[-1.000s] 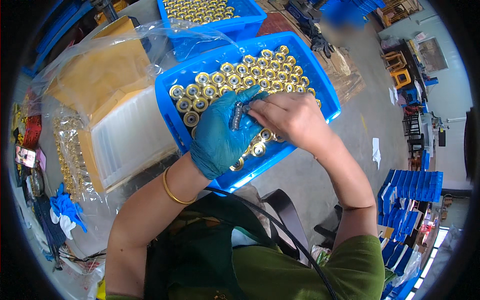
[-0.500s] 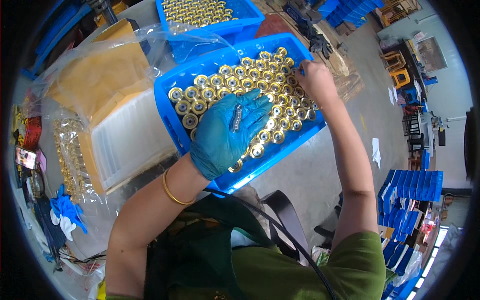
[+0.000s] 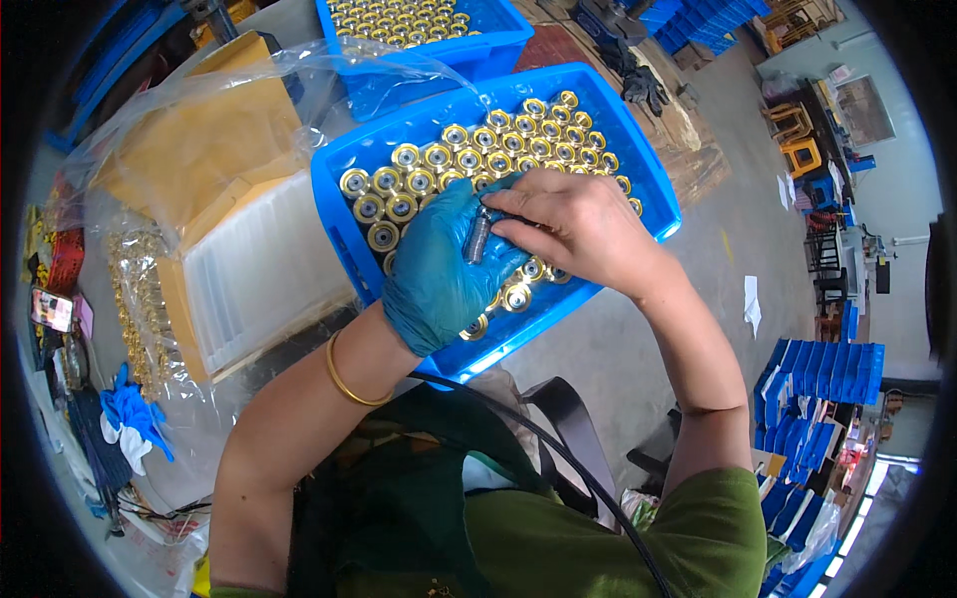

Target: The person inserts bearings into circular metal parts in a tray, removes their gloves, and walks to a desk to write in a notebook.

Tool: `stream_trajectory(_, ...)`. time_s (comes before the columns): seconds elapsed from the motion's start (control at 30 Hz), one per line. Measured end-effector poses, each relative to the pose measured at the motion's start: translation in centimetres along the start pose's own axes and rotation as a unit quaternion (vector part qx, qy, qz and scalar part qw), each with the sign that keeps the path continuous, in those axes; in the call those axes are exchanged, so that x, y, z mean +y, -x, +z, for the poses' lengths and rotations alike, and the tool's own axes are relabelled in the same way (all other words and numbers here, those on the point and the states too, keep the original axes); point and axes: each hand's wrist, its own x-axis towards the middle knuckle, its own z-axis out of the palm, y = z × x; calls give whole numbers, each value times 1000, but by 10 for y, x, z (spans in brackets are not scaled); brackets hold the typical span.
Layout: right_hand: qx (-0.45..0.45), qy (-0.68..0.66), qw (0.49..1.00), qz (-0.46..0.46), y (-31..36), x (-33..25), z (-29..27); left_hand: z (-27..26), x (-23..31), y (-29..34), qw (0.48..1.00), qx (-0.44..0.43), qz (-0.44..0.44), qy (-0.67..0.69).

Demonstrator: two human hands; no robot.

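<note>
Left hand: A teal-gloved left hand (image 3: pixel 439 269) is cupped palm up; the right hand hides most of its fingers, so how tightly they close cannot be told.
Silver rings: A short column of small silver rings (image 3: pixel 477 237) lies in the gloved palm, above the near bin.
Right hand: The bare right hand (image 3: pixel 593 229) has thumb and forefinger nearly together at the column's upper end – whether a ring is between them cannot be told.
Spill risk: The column looks loose, so a tilt of the palm could send rings down among the gold round parts (image 3: pixel 470 159), where they might be hard to spot.
Slip risk: Smooth metal on a smooth glove could slide, and two rings might come away together if the pinch lands across a joint.
Knock risk: A low knuckle could jostle the closely set gold parts.
Near bin: The blue bin (image 3: pixel 633 145) holds those parts, with a second blue bin (image 3: pixel 498 62) beyond.
Work surface: To the left, an open carton (image 3: pixel 239 149) holds white sheets (image 3: pixel 254 274) – clear plastic is draped over it.
Room: On the right, a grey floor (image 3: pixel 733 349) leads to stacked blue trays (image 3: pixel 822 369) and an orange stool (image 3: pixel 800 156).
</note>
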Motion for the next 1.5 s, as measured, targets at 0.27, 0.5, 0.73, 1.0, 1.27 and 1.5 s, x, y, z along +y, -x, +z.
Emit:
stream_trajectory(0.27,-43,-113,993,14,-8,3,-1,21,-12,0,798,18,-136,586)
stream_trajectory(0.5,-67,-140,988,25,-9,4,-2,19,-19,-2,681,-42,-177,710)
stream_trajectory(0.73,-27,-81,996,-17,-8,8,5,21,-19,-4,707,-53,-152,689)
stream_trajectory(1.0,100,176,966,161,1,119,-9,20,-4,-7,679,77,-314,659)
stream_trajectory(1.27,9,310,927,209,3,144,8,17,4,-9,662,53,-278,694)
stream_trajectory(1.5,-21,-91,995,26,0,37,-8,18,-7,-6,699,70,-252,666)
